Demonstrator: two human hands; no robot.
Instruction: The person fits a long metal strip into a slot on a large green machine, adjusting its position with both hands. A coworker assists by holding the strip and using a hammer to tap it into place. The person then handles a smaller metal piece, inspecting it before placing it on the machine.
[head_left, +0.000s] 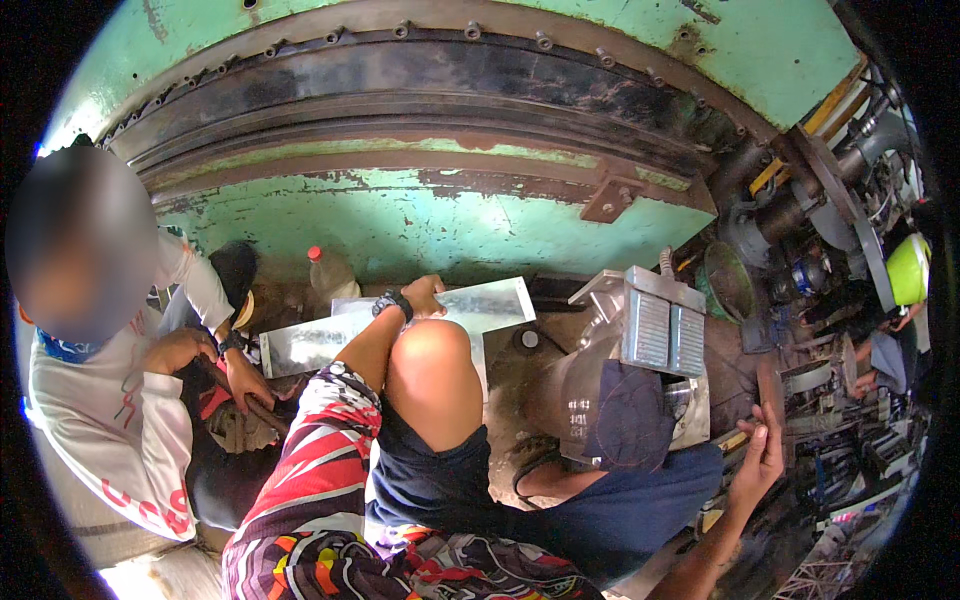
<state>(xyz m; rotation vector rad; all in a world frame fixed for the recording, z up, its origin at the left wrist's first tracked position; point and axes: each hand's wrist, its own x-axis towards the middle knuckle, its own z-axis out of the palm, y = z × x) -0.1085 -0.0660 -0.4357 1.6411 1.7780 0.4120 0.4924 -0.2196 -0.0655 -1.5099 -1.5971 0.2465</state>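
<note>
My left hand (424, 297), with a dark watch at the wrist, is beyond my raised bare knee. Its fingers are curled at the far edge of a long, shiny metal strip (505, 306); what they grip, if anything, is hidden. The strip lies slanted across the floor area, its middle partly covered by my arm and knee. Out to the right, my right hand (758, 462) is raised palm inward with its fingers stretched upward. Nothing shows in it. A brown bar-like part (769, 385) stands just beyond those fingertips.
A large green machine (420, 225) with a row of bolts spans the far side. A grey foot pedal (660, 325) stands right of centre, beside a dark cap (632, 415). A bottle with a red cap (332, 278) is near the machine. Another person (110, 400) crouches at left.
</note>
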